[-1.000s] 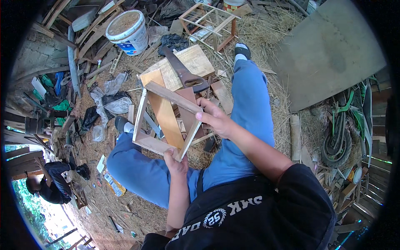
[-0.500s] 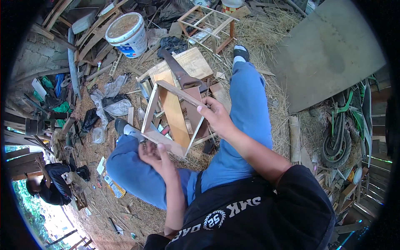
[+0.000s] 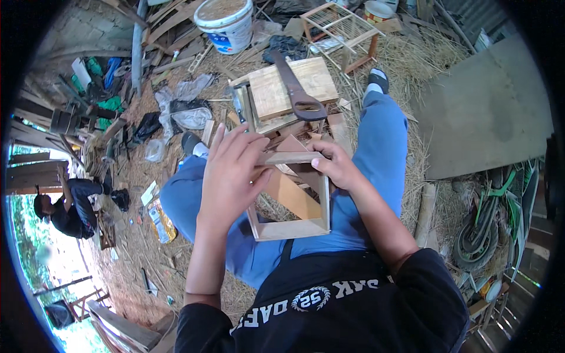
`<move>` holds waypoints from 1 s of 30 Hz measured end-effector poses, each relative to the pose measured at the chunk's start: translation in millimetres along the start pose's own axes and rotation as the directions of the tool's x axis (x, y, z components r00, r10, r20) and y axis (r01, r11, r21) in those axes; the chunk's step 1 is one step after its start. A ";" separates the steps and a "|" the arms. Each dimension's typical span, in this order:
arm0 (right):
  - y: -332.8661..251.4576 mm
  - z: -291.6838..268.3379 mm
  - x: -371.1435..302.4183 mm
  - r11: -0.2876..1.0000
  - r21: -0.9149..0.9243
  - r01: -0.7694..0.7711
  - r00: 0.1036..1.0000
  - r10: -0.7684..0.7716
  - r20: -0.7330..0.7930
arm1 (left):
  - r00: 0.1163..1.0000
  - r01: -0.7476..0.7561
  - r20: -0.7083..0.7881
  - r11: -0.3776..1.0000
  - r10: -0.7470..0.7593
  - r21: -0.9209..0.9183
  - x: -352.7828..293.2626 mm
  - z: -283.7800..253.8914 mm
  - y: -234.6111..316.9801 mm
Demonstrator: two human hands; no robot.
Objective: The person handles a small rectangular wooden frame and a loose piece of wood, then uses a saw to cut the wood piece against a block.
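Note:
A small open box-shaped wooden frame [image 3: 292,230] is held upright above my lap. My right hand [image 3: 336,166] grips the right end of its upper board, thumb on top and fingers bent behind. At the left end is my left hand [image 3: 232,167], its thumb below the board and forefinger above, the other fingers stretched upward. It hides that corner of the frame. Through the frame a yellowish plank [image 3: 292,197] shows beneath. Beyond my hands, a handsaw [image 3: 292,88] rests on a thick pale wooden block [image 3: 265,91].
A hammer-like tool [image 3: 238,106] lies left of the block. Farther off are a white bucket [image 3: 225,26] and a slatted wooden rack [image 3: 341,32]. A large flat sheet [image 3: 482,112] and a small motorbike [image 3: 479,223] are at the right. Another person [image 3: 70,206] sits at the far left.
My left hand has risen from the frame's lower side to its upper left corner. The frame has turned squarer to view and come closer to my body. My view has shifted left.

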State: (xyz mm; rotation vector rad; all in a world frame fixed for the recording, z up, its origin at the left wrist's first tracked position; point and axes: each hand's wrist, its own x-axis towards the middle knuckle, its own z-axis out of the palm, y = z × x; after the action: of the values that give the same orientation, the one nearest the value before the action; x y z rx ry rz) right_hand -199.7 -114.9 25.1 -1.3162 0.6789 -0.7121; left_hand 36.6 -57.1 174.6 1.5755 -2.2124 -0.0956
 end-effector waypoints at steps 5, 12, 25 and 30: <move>-14.5 7.4 -6.8 0.998 -0.058 -0.002 0.999 0.005 0.043 | 0.978 -0.001 0.209 0.993 -0.024 0.119 -11.1 9.7 2.8; -10.8 10.2 -4.5 0.994 -0.066 -0.091 0.981 0.101 0.165 | 0.963 0.139 0.205 0.976 -0.172 0.166 -27.9 24.5 1.4; -1.1 10.6 -0.3 0.988 -0.136 -0.079 0.966 0.110 0.233 | 0.969 0.099 0.203 0.975 -0.139 0.198 -46.2 33.5 -0.1; -3.7 13.1 -0.8 0.980 -0.167 -0.110 0.957 0.150 0.249 | 0.974 0.067 0.201 0.979 -0.107 0.194 -52.6 34.1 -1.5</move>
State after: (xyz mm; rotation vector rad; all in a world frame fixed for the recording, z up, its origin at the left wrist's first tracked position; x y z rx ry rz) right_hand -190.2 -106.8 30.5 -1.4589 0.6079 -0.3765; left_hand 39.4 -15.7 127.7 1.8409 -2.3711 -0.0870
